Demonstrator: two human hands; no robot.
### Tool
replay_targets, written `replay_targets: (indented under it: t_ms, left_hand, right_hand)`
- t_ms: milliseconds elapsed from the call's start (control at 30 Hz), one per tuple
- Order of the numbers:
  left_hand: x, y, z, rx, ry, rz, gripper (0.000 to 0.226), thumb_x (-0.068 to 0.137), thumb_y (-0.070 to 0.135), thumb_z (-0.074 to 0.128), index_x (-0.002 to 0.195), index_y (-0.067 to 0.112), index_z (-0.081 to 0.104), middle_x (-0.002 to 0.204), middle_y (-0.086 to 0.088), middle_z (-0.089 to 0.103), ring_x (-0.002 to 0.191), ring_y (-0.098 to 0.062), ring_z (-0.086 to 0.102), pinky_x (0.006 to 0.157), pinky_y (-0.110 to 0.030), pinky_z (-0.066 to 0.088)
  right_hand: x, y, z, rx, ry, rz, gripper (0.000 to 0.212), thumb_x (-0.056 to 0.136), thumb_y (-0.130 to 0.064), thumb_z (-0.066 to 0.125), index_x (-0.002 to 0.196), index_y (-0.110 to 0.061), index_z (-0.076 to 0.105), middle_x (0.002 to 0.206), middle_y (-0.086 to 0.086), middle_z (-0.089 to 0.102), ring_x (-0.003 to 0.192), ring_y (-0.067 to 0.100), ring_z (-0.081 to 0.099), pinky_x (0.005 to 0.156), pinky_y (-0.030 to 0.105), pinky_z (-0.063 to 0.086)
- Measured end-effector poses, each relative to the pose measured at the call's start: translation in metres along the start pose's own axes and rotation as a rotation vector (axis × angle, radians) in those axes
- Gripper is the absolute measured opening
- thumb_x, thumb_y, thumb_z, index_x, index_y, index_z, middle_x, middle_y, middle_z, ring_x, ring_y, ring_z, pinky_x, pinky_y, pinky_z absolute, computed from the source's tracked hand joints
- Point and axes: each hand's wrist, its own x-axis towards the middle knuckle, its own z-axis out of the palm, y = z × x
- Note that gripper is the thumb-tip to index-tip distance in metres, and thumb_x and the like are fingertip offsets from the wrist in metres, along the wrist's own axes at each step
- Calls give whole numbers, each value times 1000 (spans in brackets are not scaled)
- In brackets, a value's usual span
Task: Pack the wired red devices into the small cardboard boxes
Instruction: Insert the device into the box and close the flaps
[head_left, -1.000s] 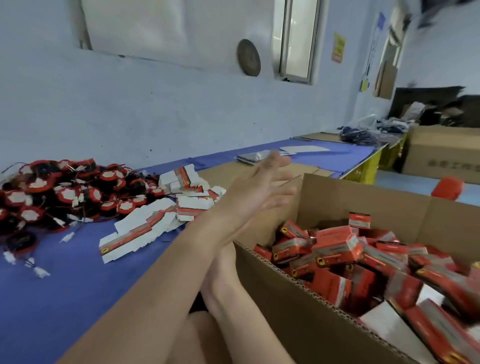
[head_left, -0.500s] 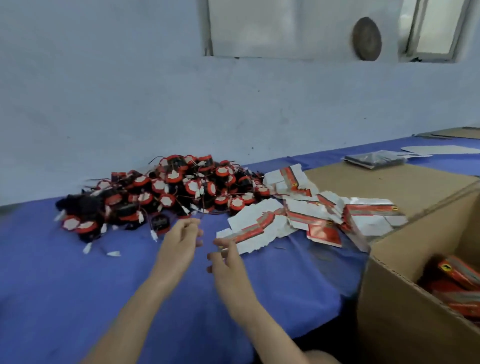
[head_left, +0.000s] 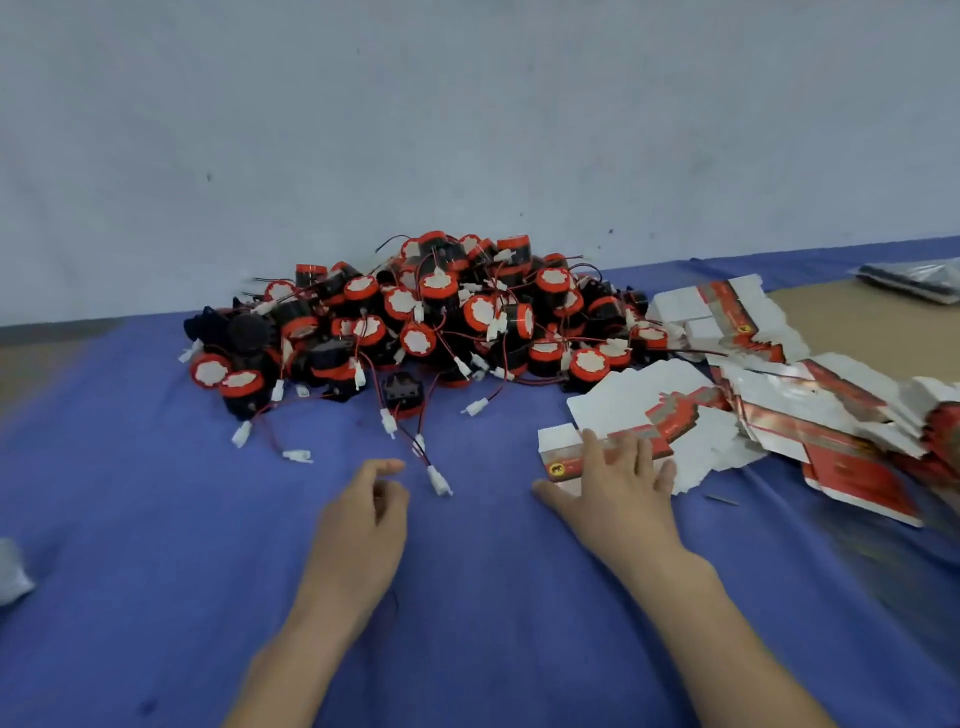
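Head view: right hand (head_left: 618, 488) presses flat carton (head_left: 563, 466) edge.

matt blue cloth (head_left: 156, 519) | glossy cardboard cartons (head_left: 779, 415) | plastic devices (head_left: 441, 312)

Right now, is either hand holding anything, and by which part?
Nothing is gripped. The right hand lies flat on the near end of a flattened carton; the left hand is empty.

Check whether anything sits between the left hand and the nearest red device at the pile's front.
Nothing solid. Only thin wires and a white connector lie on the blue cloth between the left hand and that device.
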Motion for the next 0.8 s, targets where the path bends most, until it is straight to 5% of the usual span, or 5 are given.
replay_targets:
  t_ms: [167, 433, 600, 733, 800]
  left_hand:
    - [2, -1, 0, -10, -25, 10, 26, 100, 21, 46, 98, 47, 51, 90, -13, 68, 81, -22, 58, 59, -21, 41]
    - [-5, 5, -5, -16, -7, 28, 27, 100, 19, 46, 99, 46, 51, 91, -15, 68, 87, -30, 63, 74, -44, 52]
    - [-11, 2, -9, 85, -17, 68, 20, 101, 27, 46, 111, 42, 54, 74, 9, 65, 69, -7, 58, 53, -19, 42]
    - [-22, 12, -11, 223, -100, 195, 17, 97, 46, 47, 113, 53, 46, 100, 31, 58, 101, 7, 54, 85, -20, 45]
    - [-27, 20, -5, 339, -136, 324, 30, 94, 55, 47, 124, 49, 46, 116, 33, 51, 112, 10, 44, 98, -19, 34]
  right_hand:
    - [-2, 0, 2, -44, 92, -70, 66, 100, -56, 41, 155, -25, 23, 154, 10, 37, 146, 30, 25, 120, 52, 18]
    - [-11, 5, -6, 106, -20, -282, 61, 102, -46, 48, 156, -35, 24, 156, -3, 37, 142, 23, 33, 116, 38, 28]
    - [-20, 3, -5, 219, 30, -393, 50, 105, -40, 45, 153, -36, 33, 152, -9, 41, 139, 16, 33, 113, 31, 30]
    - [-20, 4, -4, 184, 69, -230, 51, 106, -38, 39, 155, -27, 29, 143, -1, 52, 131, 23, 44, 109, 37, 36]
    - [-19, 2, -1, 165, 61, -229, 50, 106, -38, 37, 155, -27, 29, 125, -3, 60, 117, 22, 52, 102, 37, 40]
